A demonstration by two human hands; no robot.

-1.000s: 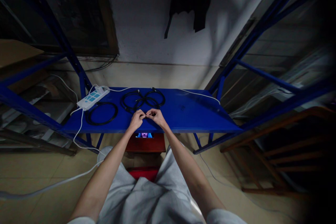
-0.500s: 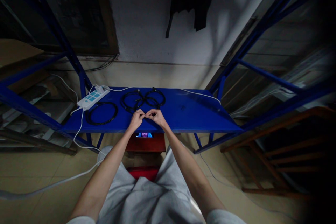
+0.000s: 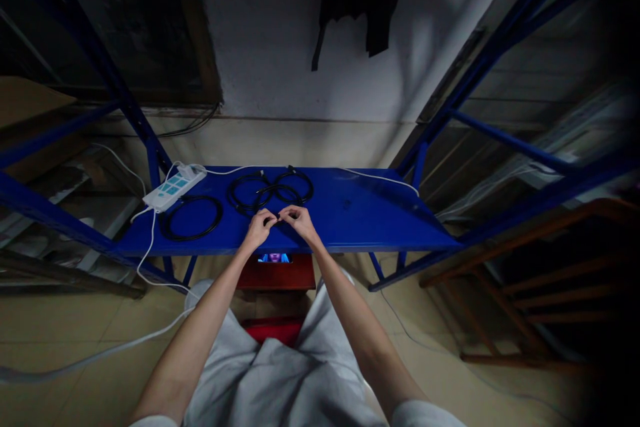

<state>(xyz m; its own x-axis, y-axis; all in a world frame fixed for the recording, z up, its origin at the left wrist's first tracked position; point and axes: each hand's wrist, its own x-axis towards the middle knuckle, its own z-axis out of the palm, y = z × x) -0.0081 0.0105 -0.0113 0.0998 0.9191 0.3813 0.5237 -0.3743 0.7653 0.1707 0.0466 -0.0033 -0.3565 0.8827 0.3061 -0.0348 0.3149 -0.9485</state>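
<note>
My left hand [image 3: 259, 227] and my right hand [image 3: 299, 220] meet fingertip to fingertip over the front edge of the blue shelf [image 3: 360, 213]. Both are pinched closed, and what lies between the fingers is too small to make out. Just behind them, two coiled black cables [image 3: 249, 191] overlap on the shelf. Another black cable coil [image 3: 194, 238] lies apart to the left, in front of a white power strip [image 3: 173, 191].
Blue posts rise on both sides of the shelf. Below its front edge, a lit screen [image 3: 275, 258] rests on a red-brown stool [image 3: 280, 279]. A white cord [image 3: 143, 260] hangs at the left. A wooden chair [image 3: 525, 233] stands at the right.
The view has shifted slightly. My fingertips have moved a little apart, with both hands still pinched at nearly the same place.
</note>
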